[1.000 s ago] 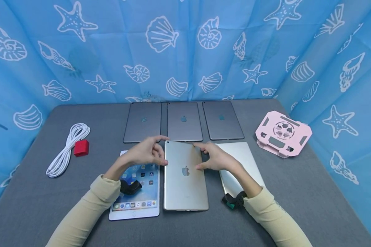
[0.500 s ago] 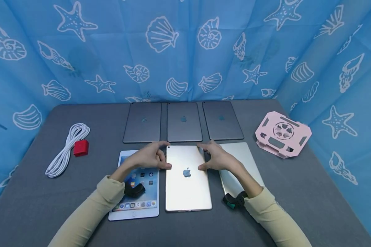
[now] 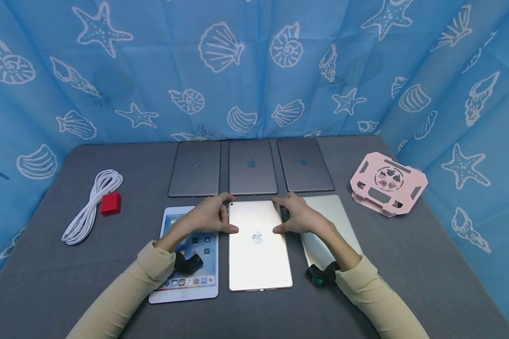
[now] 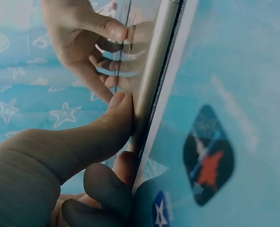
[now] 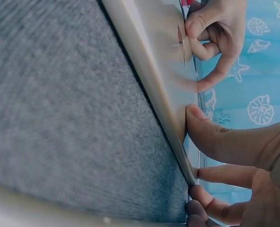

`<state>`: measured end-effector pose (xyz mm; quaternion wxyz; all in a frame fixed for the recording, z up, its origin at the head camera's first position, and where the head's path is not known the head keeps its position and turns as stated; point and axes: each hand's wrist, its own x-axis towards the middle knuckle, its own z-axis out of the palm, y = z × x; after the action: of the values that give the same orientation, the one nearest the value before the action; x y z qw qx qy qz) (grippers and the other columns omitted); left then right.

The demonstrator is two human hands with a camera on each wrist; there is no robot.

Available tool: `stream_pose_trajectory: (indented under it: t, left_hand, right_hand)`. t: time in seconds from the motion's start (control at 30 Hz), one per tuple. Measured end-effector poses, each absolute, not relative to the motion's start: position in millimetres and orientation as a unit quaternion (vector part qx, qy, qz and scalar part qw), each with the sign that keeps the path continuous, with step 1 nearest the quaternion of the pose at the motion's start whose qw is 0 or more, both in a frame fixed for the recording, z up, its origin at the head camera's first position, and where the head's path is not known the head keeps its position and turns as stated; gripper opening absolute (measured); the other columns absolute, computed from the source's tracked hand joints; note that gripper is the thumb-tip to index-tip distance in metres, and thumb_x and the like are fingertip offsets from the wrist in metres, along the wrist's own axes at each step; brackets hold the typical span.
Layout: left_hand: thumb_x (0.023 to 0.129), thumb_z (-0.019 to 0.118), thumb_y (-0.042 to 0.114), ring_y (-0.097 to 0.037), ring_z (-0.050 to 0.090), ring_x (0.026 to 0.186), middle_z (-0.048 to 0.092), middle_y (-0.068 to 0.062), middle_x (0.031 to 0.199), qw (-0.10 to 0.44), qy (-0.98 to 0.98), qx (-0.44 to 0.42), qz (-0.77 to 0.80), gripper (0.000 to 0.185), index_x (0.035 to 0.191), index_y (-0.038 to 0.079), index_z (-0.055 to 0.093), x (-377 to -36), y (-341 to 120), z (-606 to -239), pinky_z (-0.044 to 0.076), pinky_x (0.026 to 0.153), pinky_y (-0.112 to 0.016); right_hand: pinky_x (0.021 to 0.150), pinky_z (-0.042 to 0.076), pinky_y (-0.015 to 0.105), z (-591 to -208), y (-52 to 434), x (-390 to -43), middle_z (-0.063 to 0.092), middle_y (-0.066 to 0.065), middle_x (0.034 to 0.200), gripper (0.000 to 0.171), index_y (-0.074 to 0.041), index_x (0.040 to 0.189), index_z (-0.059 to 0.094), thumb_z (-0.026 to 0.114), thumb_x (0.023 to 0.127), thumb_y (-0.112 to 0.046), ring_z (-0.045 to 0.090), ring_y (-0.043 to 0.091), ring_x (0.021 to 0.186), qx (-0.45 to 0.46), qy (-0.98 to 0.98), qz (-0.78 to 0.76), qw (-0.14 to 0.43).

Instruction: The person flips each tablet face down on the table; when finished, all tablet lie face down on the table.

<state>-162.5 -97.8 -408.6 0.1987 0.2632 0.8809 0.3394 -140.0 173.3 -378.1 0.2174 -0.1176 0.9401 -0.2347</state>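
A gold-backed tablet (image 3: 260, 263) lies face down on the grey cloth, between both hands. My left hand (image 3: 209, 214) grips its top left corner, thumb (image 4: 114, 118) on the left edge. At the top right corner my right hand (image 3: 299, 215) holds it, with the thumb (image 5: 204, 123) on the back and a fingertip at the corner. Under my left wrist is a white tablet (image 3: 203, 263) with its screen lit. Another pale tablet (image 3: 332, 212), back up, lies partly hidden beneath my right forearm.
Three dark grey tablets, left (image 3: 195, 174), middle (image 3: 252, 172) and right (image 3: 307, 167), lie in a row behind. A coiled white cable (image 3: 89, 209) and a red charger plug (image 3: 110, 204) are at left. A pink folding stand (image 3: 388, 183) stands right, before a blue curtain (image 3: 254, 70).
The gold tablet has been lowered flat and shifted slightly right and toward me. My left hand moved right with it, while the right hand barely shifted.
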Motion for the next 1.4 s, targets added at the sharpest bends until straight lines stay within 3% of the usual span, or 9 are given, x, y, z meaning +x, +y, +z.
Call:
stream_pose_trajectory:
  t: [0.1, 0.4, 0.87, 1.2, 1.4]
  left_hand:
    - [0.083, 0.087, 0.024, -0.008, 0.055, 0.056, 0.066, 0.004, 0.065, 0.191, 0.884, 0.261, 0.338, 0.082, 0.146, -0.004, 0.044, -161.4, -96.5, -409.7, 0.047, 0.072, -0.027]
    - [0.082, 0.088, 0.021, -0.008, 0.056, 0.056, 0.066, 0.004, 0.064, 0.182, 0.888, 0.251, 0.340, 0.080, 0.146, -0.002, 0.047, -159.9, -94.6, -409.7, 0.047, 0.069, -0.026]
    - [0.082, 0.087, 0.020, -0.012, 0.060, 0.048, 0.065, 0.002, 0.067, 0.211, 0.880, 0.229, 0.359, 0.079, 0.147, 0.002, 0.046, -161.6, -92.7, -407.2, 0.050, 0.059, -0.026]
    - [0.082, 0.087, 0.021, -0.011, 0.060, 0.046, 0.065, 0.002, 0.065, 0.205, 0.882, 0.242, 0.348, 0.079, 0.147, 0.001, 0.046, -161.8, -94.2, -406.1, 0.052, 0.061, -0.025]
    - [0.083, 0.086, 0.024, -0.010, 0.059, 0.049, 0.067, 0.002, 0.067, 0.191, 0.880, 0.260, 0.348, 0.086, 0.151, -0.002, 0.041, -161.0, -97.1, -406.0, 0.054, 0.070, -0.026]
  right_hand:
    - [0.109, 0.042, 0.064, -377.7, 173.8, -140.2, 0.041, 0.030, 0.153, 0.086, -0.004, 0.155, 0.043, 0.087, 0.083, -0.022, 0.037, 0.048, 0.143, -0.118, 0.940, -0.233, 0.221]
    - [0.105, 0.047, 0.060, -376.0, 172.8, -139.2, 0.046, 0.027, 0.146, 0.086, -0.005, 0.155, 0.042, 0.086, 0.083, -0.023, 0.045, 0.043, 0.134, -0.118, 0.941, -0.226, 0.223]
    - [0.100, 0.049, 0.057, -375.8, 174.6, -137.5, 0.046, 0.027, 0.144, 0.086, -0.004, 0.156, 0.041, 0.086, 0.084, -0.023, 0.047, 0.039, 0.127, -0.120, 0.940, -0.230, 0.222]
    - [0.100, 0.051, 0.055, -375.2, 169.5, -135.7, 0.052, 0.026, 0.142, 0.083, -0.006, 0.152, 0.049, 0.089, 0.080, -0.017, 0.051, 0.040, 0.129, -0.132, 0.945, -0.235, 0.188]
    - [0.093, 0.053, 0.050, -368.1, 155.8, -131.4, 0.058, 0.022, 0.133, 0.076, -0.009, 0.148, 0.054, 0.087, 0.082, -0.022, 0.057, 0.036, 0.118, -0.158, 0.944, -0.236, 0.169]
